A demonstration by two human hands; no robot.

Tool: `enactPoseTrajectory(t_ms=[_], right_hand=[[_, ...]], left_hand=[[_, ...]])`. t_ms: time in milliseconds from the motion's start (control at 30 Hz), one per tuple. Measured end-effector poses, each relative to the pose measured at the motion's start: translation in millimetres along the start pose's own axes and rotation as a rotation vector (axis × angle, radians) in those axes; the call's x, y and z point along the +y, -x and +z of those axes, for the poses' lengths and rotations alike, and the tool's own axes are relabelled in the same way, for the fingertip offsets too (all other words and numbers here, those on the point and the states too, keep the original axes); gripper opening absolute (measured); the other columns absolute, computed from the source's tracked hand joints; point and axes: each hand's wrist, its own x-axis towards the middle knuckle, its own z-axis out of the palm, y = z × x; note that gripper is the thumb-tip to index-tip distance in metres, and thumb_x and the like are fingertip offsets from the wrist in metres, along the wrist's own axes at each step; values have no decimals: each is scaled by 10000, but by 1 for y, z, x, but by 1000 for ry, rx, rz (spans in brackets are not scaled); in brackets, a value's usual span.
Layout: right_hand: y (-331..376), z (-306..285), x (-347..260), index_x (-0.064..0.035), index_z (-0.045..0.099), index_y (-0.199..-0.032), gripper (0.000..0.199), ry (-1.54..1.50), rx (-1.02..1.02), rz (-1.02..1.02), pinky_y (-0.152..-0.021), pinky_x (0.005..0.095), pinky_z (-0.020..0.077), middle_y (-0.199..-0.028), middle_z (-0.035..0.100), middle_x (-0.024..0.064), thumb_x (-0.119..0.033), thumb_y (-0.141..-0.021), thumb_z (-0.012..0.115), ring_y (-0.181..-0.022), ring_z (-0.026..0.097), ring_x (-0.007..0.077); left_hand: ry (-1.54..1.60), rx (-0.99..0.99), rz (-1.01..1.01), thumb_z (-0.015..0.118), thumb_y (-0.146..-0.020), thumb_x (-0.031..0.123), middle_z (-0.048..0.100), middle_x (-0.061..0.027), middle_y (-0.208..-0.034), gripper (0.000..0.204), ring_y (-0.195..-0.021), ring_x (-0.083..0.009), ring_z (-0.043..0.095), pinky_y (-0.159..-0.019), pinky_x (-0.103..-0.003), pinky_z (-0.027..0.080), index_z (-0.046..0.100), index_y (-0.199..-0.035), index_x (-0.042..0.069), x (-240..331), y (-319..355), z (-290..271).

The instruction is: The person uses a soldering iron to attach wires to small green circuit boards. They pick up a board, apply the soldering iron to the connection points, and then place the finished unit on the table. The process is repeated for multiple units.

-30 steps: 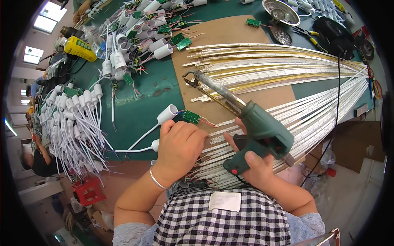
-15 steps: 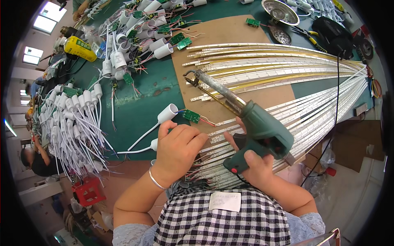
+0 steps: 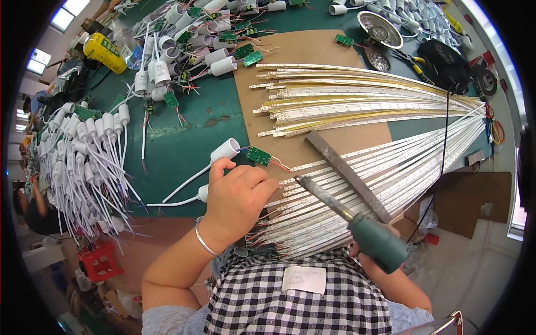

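My left hand [image 3: 237, 192] is closed, knuckles up, at the left ends of the lower LED strips [image 3: 385, 173]. What its fingertips hold is hidden under the hand. My right hand [image 3: 365, 259] grips a green soldering gun [image 3: 379, 243], whose body covers most of that hand. The gun's metal tip [image 3: 301, 180] points left and hangs over the strip ends, just right of my left hand. Beyond the left fingers, a white lamp cap [image 3: 225, 149] is wired to a small green circuit board [image 3: 259, 156], whose red and white wires reach a strip end. Another white cap [image 3: 202, 194] is partly behind my left hand.
A dark metal bar [image 3: 349, 177] lies across the lower strips. More strips [image 3: 335, 92] lie on the brown board [image 3: 312, 44]. Cabled caps [image 3: 84, 139] are heaped at left. A metal bowl [image 3: 381, 29], pliers [image 3: 416, 66] and a yellow bottle [image 3: 104, 53] stand farther off.
The soldering gun has come down and toward me, its tip swinging from over the upper strips to the lower strip ends. The metal bar now shows fully. My left hand stays at the strip ends.
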Motion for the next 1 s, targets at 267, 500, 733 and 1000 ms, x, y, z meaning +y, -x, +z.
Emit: enactPoseTrajectory(t_ms=[267, 500, 733, 1000], right_hand=[[9, 10, 1, -32, 614, -1018, 346, 313, 20, -46, -738, 325, 492, -933, 640, 90, -82, -685, 691, -818, 621, 255], [0, 6, -7, -10, 557, -1094, 438, 377, -100, -52, -788, 298, 479, -972, 636, 85, -118, -700, 715, -859, 618, 247], [6, 7, 1, 18, 486, -1160, 528, 456, -85, -130, -812, 297, 471, -984, 629, 95, -97, -700, 719, -887, 620, 230], [0, 13, -13, 33, 450, -1233, 481, -219, 171, 68, -769, 344, 500, -958, 629, 105, -99, -801, 615, -782, 650, 208]], left_hand=[[-9, 8, 12, 574, -737, 97, 557, 27, -788, 115, -739, -130, 553, -811, -352, 349, 648, -811, 144, -2, 2, 0], [5, 17, 10, 570, -739, 89, 553, 29, -788, 116, -736, -127, 549, -814, -347, 345, 641, -811, 145, -2, 2, 1], [23, 39, -8, 647, -700, 67, 562, 46, -739, 112, -734, -133, 562, -778, -348, 320, 662, -778, 145, -1, 1, 2], [12, 28, 4, 628, -709, 80, 561, 39, -755, 107, -738, -131, 559, -781, -346, 330, 656, -791, 143, -2, 2, 3]])
